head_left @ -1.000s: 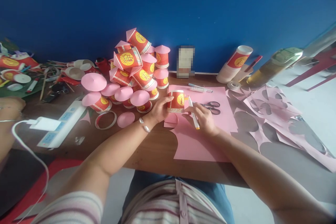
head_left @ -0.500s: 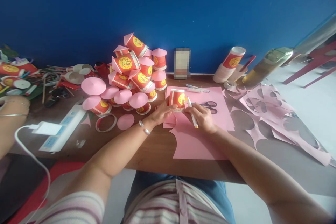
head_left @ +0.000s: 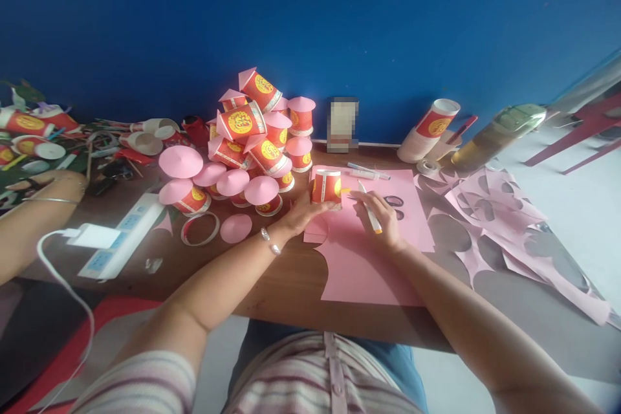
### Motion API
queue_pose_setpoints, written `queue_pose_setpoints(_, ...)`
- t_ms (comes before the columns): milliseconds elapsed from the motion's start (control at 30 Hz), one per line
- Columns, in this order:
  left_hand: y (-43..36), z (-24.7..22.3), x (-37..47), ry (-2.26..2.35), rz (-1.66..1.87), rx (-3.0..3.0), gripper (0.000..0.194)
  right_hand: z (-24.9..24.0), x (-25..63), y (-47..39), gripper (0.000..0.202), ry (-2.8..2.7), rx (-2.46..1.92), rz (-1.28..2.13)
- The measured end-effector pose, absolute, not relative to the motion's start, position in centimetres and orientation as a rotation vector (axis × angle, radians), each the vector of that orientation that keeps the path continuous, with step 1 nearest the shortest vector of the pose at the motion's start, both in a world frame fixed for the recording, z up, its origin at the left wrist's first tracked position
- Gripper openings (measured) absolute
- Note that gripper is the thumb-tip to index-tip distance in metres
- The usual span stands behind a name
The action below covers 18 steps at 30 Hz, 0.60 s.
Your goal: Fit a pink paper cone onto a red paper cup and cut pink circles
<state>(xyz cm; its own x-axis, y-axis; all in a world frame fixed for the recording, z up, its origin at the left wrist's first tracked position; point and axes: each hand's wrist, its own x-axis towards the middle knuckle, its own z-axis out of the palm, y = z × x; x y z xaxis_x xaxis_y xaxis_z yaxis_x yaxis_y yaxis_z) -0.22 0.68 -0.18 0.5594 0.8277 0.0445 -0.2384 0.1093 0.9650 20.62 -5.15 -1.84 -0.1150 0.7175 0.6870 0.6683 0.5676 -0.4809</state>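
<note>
A red paper cup (head_left: 326,187) was at frame centre.
Left hand (head_left: 303,212) fingers clamped its lower side; right hand's (head_left: 381,217) gripped a marker (head_left: 371,213). It seemed light, crushable, best held gently near its base.

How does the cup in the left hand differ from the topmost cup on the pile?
The held cup has no cone on it; the topmost cup wears a pink cone. The held cup is roughly upright; the topmost cup is tilted. The left hand grips the held cup; the topmost cup lies on other cups. Both are red with yellow designs.
</note>
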Motion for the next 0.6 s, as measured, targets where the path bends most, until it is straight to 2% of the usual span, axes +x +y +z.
queue_pose_setpoints(100, 0.5, 0.0, -0.2, 0.705, 0.836, 1.245, 0.047, -1.4, 20.9, -5.0, 0.026, -1.748, -1.13, 0.085)
queue_pose_setpoints(233, 0.3, 0.2, 0.0, 0.744, 0.845, 1.276, 0.055, -1.3, 21.0, -4.7, 0.019, -1.705, -1.139, 0.086)
queue_pose_setpoints(433, 0.2, 0.5, 0.3, 0.726, 0.84, 1.339, 0.043, -0.1, 20.7, -4.2, 0.012, -1.491, -1.273, 0.207)
queue_pose_setpoints(500, 0.3, 0.4, 0.3, 0.776, 0.865, 1.378, 0.039, 1.2, 20.4, -4.3, 0.01, -1.54, -1.277, 0.133)
queue_pose_setpoints(600, 0.4, -0.3, 0.2, 0.828, 0.941, 1.404, 0.043, 3.1, 19.3, -4.5, 0.006, -1.726, -1.153, -0.037)
